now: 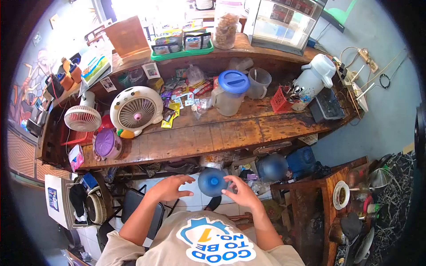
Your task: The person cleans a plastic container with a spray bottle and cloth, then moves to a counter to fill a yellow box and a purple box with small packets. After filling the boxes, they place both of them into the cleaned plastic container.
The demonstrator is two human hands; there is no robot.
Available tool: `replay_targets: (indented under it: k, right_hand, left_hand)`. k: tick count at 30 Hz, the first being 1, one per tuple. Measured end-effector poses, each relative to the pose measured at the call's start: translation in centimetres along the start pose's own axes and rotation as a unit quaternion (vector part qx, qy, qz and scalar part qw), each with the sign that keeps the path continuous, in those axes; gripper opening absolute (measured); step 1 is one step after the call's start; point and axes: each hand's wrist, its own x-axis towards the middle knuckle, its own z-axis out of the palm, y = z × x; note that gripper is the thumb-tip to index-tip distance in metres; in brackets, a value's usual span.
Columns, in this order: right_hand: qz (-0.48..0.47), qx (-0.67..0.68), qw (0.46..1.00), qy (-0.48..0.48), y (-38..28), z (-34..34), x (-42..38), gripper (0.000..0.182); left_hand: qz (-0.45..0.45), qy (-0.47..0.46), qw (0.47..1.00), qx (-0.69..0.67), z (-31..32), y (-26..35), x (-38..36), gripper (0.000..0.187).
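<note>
The fingers [183, 178] of the left hand [168, 188] are spread and curved, apart from the blue water bottle [214, 182]. The right hand [242, 193] has its thumb and forefinger parted at the bottle's right edge; whether they touch it, I cannot tell. The bottle is seen from above, cap toward the camera, between the hands and over the tiled floor [194, 198]; its lower body is hidden.

Beyond runs the long wooden table [195, 133], its front underside in shadow. The glass display case [284, 26] on the raised ledge is cut off by the top edge, its contents hard to make out. On the table, a thermos [316, 75] stands behind a red basket [280, 101] of utensils, and an animal-faced fan [136, 111] stands beside a smaller fan [83, 118]. The blue-lidded pitcher [230, 94] partly covers a clear one [259, 83]. A second blue bottle [272, 167] is partly hidden under the table edge. Scattered sachets [175, 106] overlap, their print too small to read.
</note>
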Motion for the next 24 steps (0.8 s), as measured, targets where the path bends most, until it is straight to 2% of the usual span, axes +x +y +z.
replay_targets:
  k: [3, 9, 11, 13, 15, 16, 18, 19, 21, 22, 24]
  right_hand:
    - [0.021, 0.036, 0.999, 0.009, 0.8, -1.2, 1.3, 0.057]
    - [-0.005, 0.056, 0.997, 0.05, 0.2, -2.6, 4.6, 0.062]
    - [-0.027, 0.063, 0.994, 0.088, 1.0, -2.3, 5.9, 0.063]
    - [-0.022, 0.078, 0.992, 0.094, 0.9, -2.2, 7.2, 0.064]
    - [-0.018, 0.087, 0.991, 0.097, 0.4, -2.2, 8.5, 0.065]
    - [-0.02, 0.086, 0.991, 0.099, 0.0, -2.1, 9.0, 0.065]
    - [-0.019, 0.081, 0.992, 0.098, -1.0, -2.2, 10.1, 0.066]
    - [-0.015, 0.076, 0.992, 0.098, -1.7, -2.2, 10.6, 0.066]
    - [-0.007, 0.07, 0.993, 0.099, -2.9, -1.9, 11.8, 0.066]
    - [-0.002, 0.065, 0.994, 0.092, -3.5, -1.8, 12.4, 0.067]
    - [0.007, 0.056, 0.995, 0.087, -4.6, -1.4, 13.6, 0.067]
  left_hand:
    - [-0.016, 0.007, 1.0, 0.016, -0.2, 1.1, 1.8, 0.057]
    - [-0.03, 0.034, 0.998, -0.045, -1.7, 2.1, 5.2, 0.058]
    - [-0.025, 0.107, 0.983, -0.145, -1.9, 0.6, 6.7, 0.059]
    - [-0.036, 0.136, 0.976, -0.167, -2.6, -0.9, 8.3, 0.06]
    - [0.009, 0.214, 0.943, -0.255, -3.2, -3.4, 10.2, 0.061]
    - [0.008, 0.216, 0.941, -0.262, -3.7, -4.6, 11.3, 0.061]
    - [0.0, 0.287, 0.869, -0.403, -5.1, -7.1, 13.8, 0.062]
    - [-0.002, 0.286, 0.867, -0.408, -6.1, -8.3, 15.3, 0.062]
    - [-0.024, 0.405, 0.807, -0.429, -8.8, -10.3, 18.6, 0.069]
    - [-0.025, 0.401, 0.807, -0.433, -10.5, -10.7, 20.1, 0.069]
    - [-0.015, 0.461, 0.646, -0.608, -13.8, -11.0, 23.3, 0.078]
